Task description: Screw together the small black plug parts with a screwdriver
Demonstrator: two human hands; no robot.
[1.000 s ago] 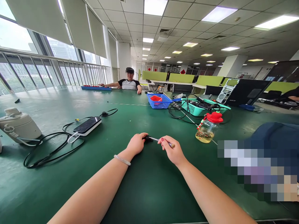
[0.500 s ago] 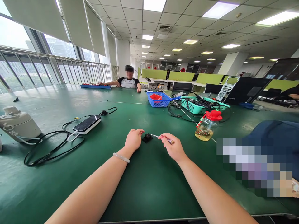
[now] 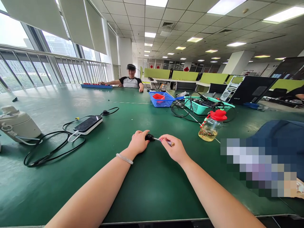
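My left hand [image 3: 139, 141] is closed on the left side of a small black part [image 3: 149, 137] on the table, with fingers over it and the thumb in front. My fingers hide some of the part, and its exact kind is too small to make out. From the right, my right hand [image 3: 176, 147] pinches a slim screwdriver [image 3: 170, 143] with a purplish handle. Its thin metal shaft lies nearly level, and the tip reaches the right side of the black part.
A green table [image 3: 133, 190] spreads around me. Left are a phone-like device [image 3: 88, 124], black cables and a pale bottle [image 3: 19, 125]. Right are a red-lidded jar [image 3: 210, 128], a teal basket [image 3: 201, 109] and a blue basket [image 3: 162, 102]. A person [image 3: 130, 80] sits across.
My left hand has moved right and closed on the black part, which was bare beside it before. The screwdriver has shifted slightly left, its tip now against the part.
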